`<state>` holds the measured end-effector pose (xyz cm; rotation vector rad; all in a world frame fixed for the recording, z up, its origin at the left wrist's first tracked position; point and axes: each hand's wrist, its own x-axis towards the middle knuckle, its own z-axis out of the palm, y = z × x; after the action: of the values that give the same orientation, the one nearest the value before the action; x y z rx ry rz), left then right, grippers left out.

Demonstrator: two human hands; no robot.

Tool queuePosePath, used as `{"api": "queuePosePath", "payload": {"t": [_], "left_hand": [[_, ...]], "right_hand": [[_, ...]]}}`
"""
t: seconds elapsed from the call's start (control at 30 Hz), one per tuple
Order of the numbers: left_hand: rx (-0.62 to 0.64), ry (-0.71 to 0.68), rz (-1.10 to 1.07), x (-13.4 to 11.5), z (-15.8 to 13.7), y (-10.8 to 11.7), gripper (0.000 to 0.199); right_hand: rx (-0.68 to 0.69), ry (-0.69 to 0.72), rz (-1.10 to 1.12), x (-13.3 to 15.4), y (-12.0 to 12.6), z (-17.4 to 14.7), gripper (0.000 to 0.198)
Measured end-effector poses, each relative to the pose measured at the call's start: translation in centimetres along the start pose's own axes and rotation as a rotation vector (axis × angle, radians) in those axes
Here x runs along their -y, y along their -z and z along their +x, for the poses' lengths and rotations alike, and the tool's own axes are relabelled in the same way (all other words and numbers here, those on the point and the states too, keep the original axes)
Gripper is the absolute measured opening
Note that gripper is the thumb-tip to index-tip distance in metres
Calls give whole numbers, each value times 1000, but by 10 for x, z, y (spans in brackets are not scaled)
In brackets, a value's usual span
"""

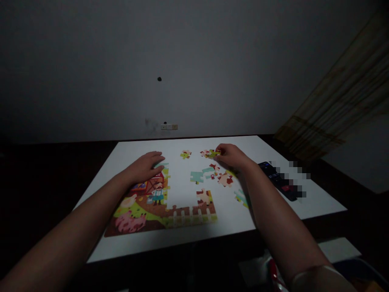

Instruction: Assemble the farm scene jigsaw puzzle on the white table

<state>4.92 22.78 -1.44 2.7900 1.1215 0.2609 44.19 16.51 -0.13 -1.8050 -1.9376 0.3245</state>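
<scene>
A partly joined farm jigsaw puzzle (152,202) lies on the white table, showing a farmer, a pink pig and a white fence. My left hand (147,165) rests over its upper part, fingers stretched out and holding nothing. Farther back, my right hand (227,155) has its fingers closed at the edge of a green and red puzzle piece (215,154), close to other reddish pieces. Loose pieces lie between my hands: a pale teal piece (197,177), a brown and cream piece (225,179), and a yellow-green piece (185,154) at the back.
A dark phone (278,180) with a partly blurred screen lies right of my right forearm. Another teal and green piece (241,198) is partly hidden by that forearm. The white table (146,239) stands before a grey wall with sockets (169,127). A curtain (322,97) hangs at right.
</scene>
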Motion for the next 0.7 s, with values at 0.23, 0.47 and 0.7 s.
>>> {"api": "queuePosePath", "payload": {"t": [0.23, 0.47, 0.7], "left_hand": [[-101, -70, -154, 2, -2, -4, 36], [-127, -62, -196, 6, -3, -9, 30], [-150, -107, -192, 8, -2, -12, 28]], "right_hand": [[-24, 56, 358, 65, -11, 9, 29], [311, 168, 212, 132, -57, 17, 18], [256, 230, 138, 124, -74, 6, 19]]}}
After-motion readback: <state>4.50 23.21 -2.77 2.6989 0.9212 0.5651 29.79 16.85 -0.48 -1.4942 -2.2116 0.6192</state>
